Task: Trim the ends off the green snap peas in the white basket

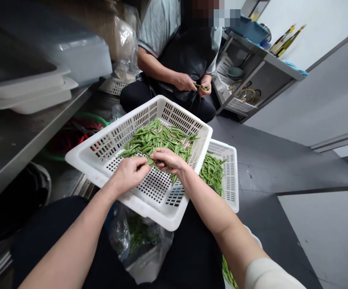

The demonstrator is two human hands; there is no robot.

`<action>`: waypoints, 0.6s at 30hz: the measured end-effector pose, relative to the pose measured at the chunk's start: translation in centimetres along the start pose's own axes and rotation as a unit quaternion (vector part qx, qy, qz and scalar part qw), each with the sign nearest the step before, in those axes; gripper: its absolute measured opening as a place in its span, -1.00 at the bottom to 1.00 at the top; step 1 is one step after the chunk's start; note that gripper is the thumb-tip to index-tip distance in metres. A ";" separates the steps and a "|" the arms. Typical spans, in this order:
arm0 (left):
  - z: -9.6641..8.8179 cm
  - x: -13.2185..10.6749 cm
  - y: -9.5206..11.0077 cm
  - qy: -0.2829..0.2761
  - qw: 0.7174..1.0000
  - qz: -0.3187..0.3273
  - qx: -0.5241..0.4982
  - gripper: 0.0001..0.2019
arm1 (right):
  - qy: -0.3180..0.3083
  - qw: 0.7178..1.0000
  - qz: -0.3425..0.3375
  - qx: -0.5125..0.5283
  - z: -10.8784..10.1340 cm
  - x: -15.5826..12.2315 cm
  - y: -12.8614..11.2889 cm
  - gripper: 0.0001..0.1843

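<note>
A white slotted basket (108,140) rests on my lap and holds a heap of green pea pods (156,138). Both hands meet over its middle. My left hand (128,172) pinches one end of a green pod (149,161) with closed fingers. My right hand (168,158) curls over the other end of the same pod. A second white basket (231,176) sits lower on the right with more green pods (211,170) in it.
A clear plastic bag (140,245) with green scraps lies between my knees. Opposite me a seated person holds a pod in both hands (192,84). A steel counter (17,136) with white tubs runs along the left; a grey shelf unit (261,76) stands behind.
</note>
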State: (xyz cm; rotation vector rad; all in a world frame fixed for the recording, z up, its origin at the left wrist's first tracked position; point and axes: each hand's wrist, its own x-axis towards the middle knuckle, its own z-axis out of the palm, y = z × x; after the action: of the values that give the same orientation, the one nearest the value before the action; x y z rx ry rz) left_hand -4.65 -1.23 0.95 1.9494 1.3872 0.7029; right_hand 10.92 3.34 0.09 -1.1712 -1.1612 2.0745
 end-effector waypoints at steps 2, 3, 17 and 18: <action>0.0 0.0 -0.1 -0.001 1.000 0.009 0.017 -0.72 | 0.026 0.999 -0.026 -0.014 0.2 0.0 0.1 -0.56; 0.1 0.0 -0.2 -0.003 1.000 0.015 0.026 -0.73 | 0.040 0.998 -0.039 -0.026 0.4 0.0 0.2 -0.56; 0.1 -0.2 -1.1 -0.031 0.997 0.048 0.060 -0.79 | 0.019 0.959 -0.144 -0.245 0.0 -0.5 0.4 -0.83; -0.4 -0.1 -1.1 -0.011 1.000 0.017 0.020 -0.79 | -0.018 0.973 -0.112 -0.203 -0.2 -0.8 0.0 -0.78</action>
State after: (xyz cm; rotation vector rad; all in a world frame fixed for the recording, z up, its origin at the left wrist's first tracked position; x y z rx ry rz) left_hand -5.69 -1.00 0.40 2.0097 1.3688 0.6728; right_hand 11.52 2.84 0.36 -1.1175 -1.7087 1.7427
